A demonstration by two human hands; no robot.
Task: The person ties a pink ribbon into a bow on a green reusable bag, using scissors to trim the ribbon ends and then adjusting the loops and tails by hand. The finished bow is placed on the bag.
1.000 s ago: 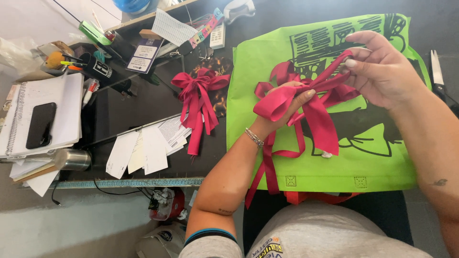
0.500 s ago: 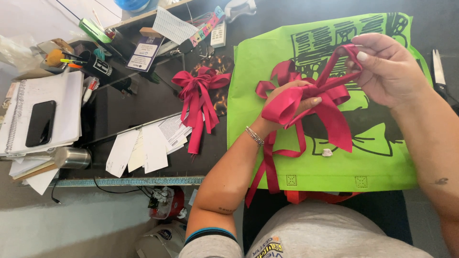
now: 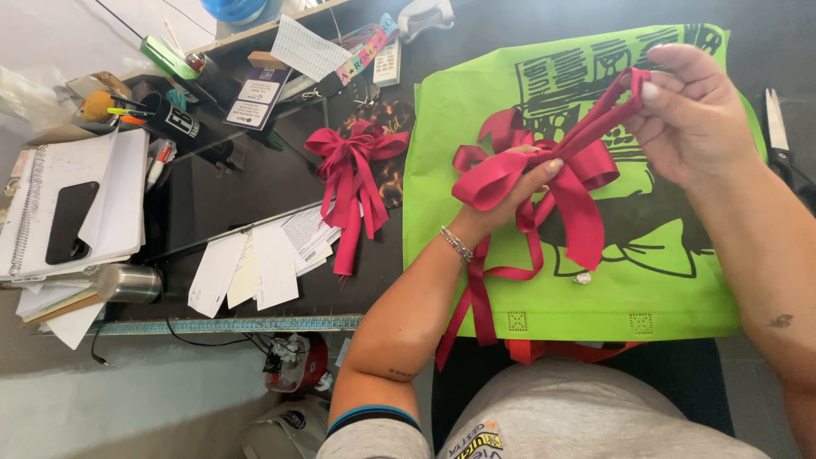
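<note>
Two hands shaping a red ribbon bow over a green bag

The left hand [image 3: 510,191] pinches the loops of the red ribbon bow [image 3: 544,183] with closed fingers; at two o'clock, the right hand [image 3: 693,119] grips a ribbon strand. A finished bow [image 3: 350,183] lies at nine o'clock on the bench [image 3: 212,204], beside the green bag [image 3: 680,289].

We saw a dark work table [image 3: 212,200] crowded from edge to edge: a lime-green tote bag [image 3: 544,289] with a black print lay flat at its near side, a finished red ribbon bow [image 3: 350,183] rested beside it, and loose paper slips [image 3: 255,263] sat near a spiral notebook [image 3: 110,195] bearing a black phone [image 3: 70,223]. Scissors [image 3: 778,136] lay at the far right.
</note>
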